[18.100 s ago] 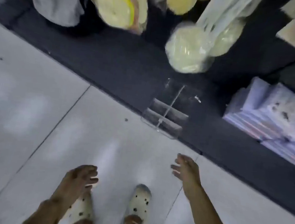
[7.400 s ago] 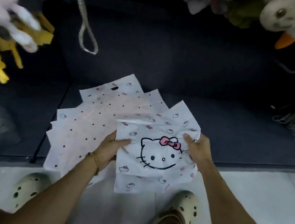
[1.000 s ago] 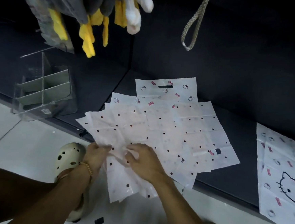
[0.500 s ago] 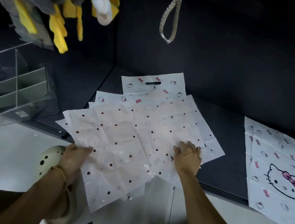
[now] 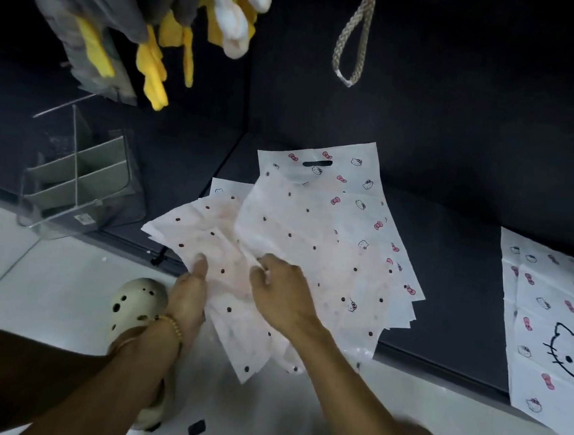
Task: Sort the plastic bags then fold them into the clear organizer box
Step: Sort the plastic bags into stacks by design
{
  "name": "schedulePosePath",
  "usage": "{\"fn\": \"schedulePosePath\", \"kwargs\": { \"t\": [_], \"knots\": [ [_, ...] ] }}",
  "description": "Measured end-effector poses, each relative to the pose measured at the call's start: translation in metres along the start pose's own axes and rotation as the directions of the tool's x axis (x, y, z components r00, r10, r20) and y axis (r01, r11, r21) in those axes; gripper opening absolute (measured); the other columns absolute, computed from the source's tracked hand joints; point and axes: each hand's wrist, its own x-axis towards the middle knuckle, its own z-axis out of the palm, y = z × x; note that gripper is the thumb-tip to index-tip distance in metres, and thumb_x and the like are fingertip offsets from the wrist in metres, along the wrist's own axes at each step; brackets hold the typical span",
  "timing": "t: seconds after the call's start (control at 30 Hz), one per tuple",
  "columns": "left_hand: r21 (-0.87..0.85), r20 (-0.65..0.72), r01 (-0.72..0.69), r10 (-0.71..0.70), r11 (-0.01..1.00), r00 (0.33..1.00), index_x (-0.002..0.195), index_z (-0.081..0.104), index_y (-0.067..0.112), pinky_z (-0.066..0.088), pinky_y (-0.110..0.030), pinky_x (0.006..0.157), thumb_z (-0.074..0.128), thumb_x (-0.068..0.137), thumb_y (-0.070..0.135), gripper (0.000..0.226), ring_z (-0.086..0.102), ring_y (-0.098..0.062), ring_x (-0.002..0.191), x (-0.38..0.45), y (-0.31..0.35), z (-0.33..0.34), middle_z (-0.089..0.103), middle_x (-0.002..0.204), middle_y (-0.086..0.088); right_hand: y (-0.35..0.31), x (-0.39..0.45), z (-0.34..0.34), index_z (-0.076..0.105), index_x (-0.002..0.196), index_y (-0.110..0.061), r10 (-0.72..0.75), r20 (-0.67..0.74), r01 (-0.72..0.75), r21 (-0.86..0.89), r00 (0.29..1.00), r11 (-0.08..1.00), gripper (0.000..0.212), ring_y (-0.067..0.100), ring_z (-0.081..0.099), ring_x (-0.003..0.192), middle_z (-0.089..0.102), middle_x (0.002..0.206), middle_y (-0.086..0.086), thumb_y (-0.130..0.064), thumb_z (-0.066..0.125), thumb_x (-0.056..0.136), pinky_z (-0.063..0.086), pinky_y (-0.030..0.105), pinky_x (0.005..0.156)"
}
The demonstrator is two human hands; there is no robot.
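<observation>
On the dark shelf (image 5: 446, 264), a stack of dotted plastic bags (image 5: 311, 240) is lying, overhanging its front edge; the left hand (image 5: 188, 292) is pinching the top sheets, the right hand (image 5: 281, 294) is gripping bunched plastic. The clear organizer box (image 5: 78, 183) is sitting well to the left.

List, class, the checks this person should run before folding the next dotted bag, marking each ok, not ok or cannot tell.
1. Both hands on the dotted bags: ok; left hand holds the near edge, right hand grips the crumpled middle.
2. One single bag separated from the pile: cannot tell; the layers overlap.
3. Bag lying flat for folding: not ok; it is bunched between the hands.
4. Clear organizer box within view, compartments free: ok; it stands to the left and looks empty.
5. Cat-print bag kept apart: ok; it lies alone on the right.
</observation>
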Motion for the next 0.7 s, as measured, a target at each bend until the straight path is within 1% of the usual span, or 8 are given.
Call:
{"fn": "schedulePosePath", "kwargs": {
  "t": [0.1,0.17,0.23,0.3,0.37,0.5,0.6,0.7],
  "knots": [
    [0.064,0.131,-0.004,-0.005,0.998,0.991,0.117,0.064,0.015,0.048,-0.043,0.094,0.049,0.087,0.063,0.059,0.065,-0.027,0.103,-0.008,0.007,-0.004,0.069,0.112,-0.010,-0.018,-0.013,0.025,0.063,0.114,-0.018,-0.112,0.258,0.114,0.005,0.960,0.993,0.031,0.021,0.060,0.098,0.068,0.110,0.004,-0.033,0.044,0.095,0.050,0.034,0.087],
    [0.226,-0.011,-0.072,0.077,0.971,0.997,0.105,0.066,0.004,0.052,-0.045,0.089,0.064,0.086,0.024,0.028,0.067,-0.031,0.094,-0.004,0.010,-0.012,0.069,0.107,-0.019,-0.019,-0.014,0.033,0.065,0.099,-0.021,-0.152,0.297,0.129,0.095,0.943,0.987,0.024,0.016,0.061,0.088,0.069,0.098,-0.001,-0.036,0.048,0.092,0.052,0.035,0.081],
    [0.291,-0.117,-0.105,0.144,0.951,0.983,0.105,0.064,-0.005,0.051,-0.052,0.091,0.056,0.085,-0.005,0.022,0.064,-0.038,0.097,0.002,0.014,-0.026,0.066,0.109,-0.024,-0.009,-0.006,0.033,0.065,0.105,-0.022,-0.079,0.189,0.047,0.169,0.979,0.984,0.023,0.016,0.062,0.097,0.070,0.104,-0.001,-0.034,0.051,0.091,0.050,0.031,0.086],
    [0.288,-0.149,-0.108,0.156,0.952,0.977,0.110,0.062,-0.005,0.047,-0.055,0.093,0.053,0.087,-0.008,0.025,0.060,-0.040,0.102,0.004,0.022,-0.045,0.064,0.113,-0.023,0.011,0.006,0.028,0.061,0.120,-0.016,0.097,-0.029,-0.093,0.132,0.995,0.987,0.031,0.023,0.056,0.112,0.065,0.118,0.005,-0.028,0.055,0.092,0.044,0.031,0.094],
    [0.295,-0.140,-0.110,0.157,0.949,0.978,0.110,0.061,-0.003,0.048,-0.053,0.091,0.054,0.088,-0.007,0.024,0.060,-0.039,0.098,0.004,0.030,-0.062,0.063,0.111,-0.020,0.036,0.017,0.018,0.051,0.130,-0.010,0.278,-0.212,-0.283,0.004,0.937,0.959,0.046,0.029,0.046,0.119,0.057,0.126,0.010,-0.029,0.060,0.090,0.041,0.037,0.095],
    [0.317,-0.116,-0.125,0.169,0.940,0.979,0.108,0.060,0.005,0.048,-0.045,0.082,0.053,0.090,-0.006,0.022,0.059,-0.033,0.090,-0.001,0.038,-0.081,0.062,0.105,-0.014,0.066,0.026,0.010,0.033,0.140,-0.005,0.436,-0.259,-0.492,-0.219,0.862,0.843,0.084,0.032,0.041,0.121,0.048,0.131,0.012,-0.047,0.071,0.078,0.040,0.041,0.090],
    [0.302,-0.127,-0.120,0.164,0.946,0.978,0.109,0.059,0.005,0.048,-0.049,0.088,0.052,0.090,-0.007,0.023,0.058,-0.035,0.096,-0.001,0.036,-0.083,0.062,0.106,-0.015,0.069,0.036,0.016,0.044,0.129,-0.010,0.391,-0.175,-0.428,-0.318,0.903,0.846,0.065,0.028,0.050,0.114,0.058,0.121,0.007,-0.044,0.069,0.080,0.039,0.038,0.088],
    [0.307,-0.133,-0.099,0.146,0.946,0.980,0.113,0.059,0.004,0.048,-0.050,0.090,0.052,0.090,-0.005,0.025,0.057,-0.036,0.098,0.002,0.032,-0.080,0.061,0.107,-0.014,0.067,0.046,0.016,0.061,0.111,-0.012,0.421,-0.088,-0.429,-0.240,0.903,0.871,0.032,0.026,0.054,0.111,0.062,0.114,0.006,-0.029,0.065,0.084,0.048,0.036,0.087]
  ]
}}
